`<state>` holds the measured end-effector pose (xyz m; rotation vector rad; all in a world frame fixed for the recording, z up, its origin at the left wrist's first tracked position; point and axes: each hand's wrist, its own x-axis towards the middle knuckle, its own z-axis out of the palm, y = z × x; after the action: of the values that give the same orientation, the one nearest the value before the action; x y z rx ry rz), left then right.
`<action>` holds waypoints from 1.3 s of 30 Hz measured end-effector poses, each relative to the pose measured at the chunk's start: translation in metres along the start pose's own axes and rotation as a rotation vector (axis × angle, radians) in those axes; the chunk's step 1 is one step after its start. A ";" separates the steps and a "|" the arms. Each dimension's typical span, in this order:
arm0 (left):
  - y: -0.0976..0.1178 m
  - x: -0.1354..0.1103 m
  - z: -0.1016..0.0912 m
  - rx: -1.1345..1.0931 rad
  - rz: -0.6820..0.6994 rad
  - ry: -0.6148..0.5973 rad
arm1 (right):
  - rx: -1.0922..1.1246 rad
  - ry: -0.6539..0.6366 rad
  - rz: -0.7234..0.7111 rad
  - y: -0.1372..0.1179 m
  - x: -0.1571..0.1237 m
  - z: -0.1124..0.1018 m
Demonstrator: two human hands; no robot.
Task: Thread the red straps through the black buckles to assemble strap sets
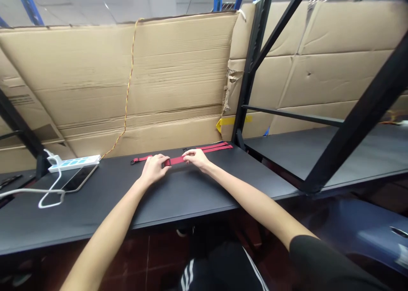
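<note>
A red strap (pixel 176 160) with a black buckle (pixel 166 163) is stretched between my hands, just over the dark shelf top (pixel 191 193). My left hand (pixel 154 168) is closed on the buckle end. My right hand (pixel 196 158) pinches the strap farther along. Behind my left hand, a piece of red strap with a dark buckle (pixel 133 161) shows on the surface. More red strap (pixel 219 147) lies flat beyond my right hand, in two narrow lengths. Whether these pieces join the held strap is hidden by my hands.
A white power strip (pixel 75 162) with a white cable (pixel 51 193) and a phone (pixel 79 178) lie at the left. Cardboard (pixel 178 70) stands along the back, with a twisted yellow cord (pixel 128 87) hanging down. A black metal post (pixel 248 78) rises at the right.
</note>
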<state>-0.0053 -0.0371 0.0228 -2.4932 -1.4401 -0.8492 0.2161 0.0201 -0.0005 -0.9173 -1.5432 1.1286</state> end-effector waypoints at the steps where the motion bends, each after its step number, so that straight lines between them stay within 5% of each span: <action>1: 0.000 0.000 0.001 -0.013 0.003 -0.020 | -0.003 -0.012 -0.004 0.002 0.000 0.000; 5: -0.002 -0.001 0.001 0.019 -0.007 -0.097 | -0.136 -0.077 -0.023 0.007 0.004 -0.005; 10: -0.023 -0.003 -0.011 0.305 -0.204 -0.215 | -0.898 -0.008 -0.166 0.009 0.009 -0.035; 13: -0.041 -0.005 -0.018 0.378 -0.386 -0.254 | -1.208 0.053 -0.019 0.012 0.009 -0.056; 18: -0.060 -0.011 -0.018 0.398 -0.493 -0.244 | -1.361 -0.007 0.106 0.015 0.009 -0.066; 23: -0.060 -0.014 -0.017 0.435 -0.562 -0.205 | -1.214 -0.121 -0.115 0.007 0.003 -0.043; 27: -0.036 -0.009 -0.013 0.370 -0.361 -0.127 | -0.777 -0.334 -0.331 0.004 -0.002 -0.016; 29: -0.017 -0.006 -0.005 0.232 -0.179 -0.166 | -0.685 -0.301 -0.386 0.005 0.000 -0.010; 33: 0.016 -0.006 0.015 0.047 0.108 -0.327 | -0.935 -0.143 -0.420 0.016 0.007 -0.023; 39: 0.019 -0.007 0.015 0.121 0.105 -0.355 | -1.166 -0.232 -0.335 0.022 0.008 -0.036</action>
<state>0.0142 -0.0465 0.0095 -2.6927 -1.3882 -0.3001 0.2498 0.0415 -0.0161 -1.1895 -2.4759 -0.0111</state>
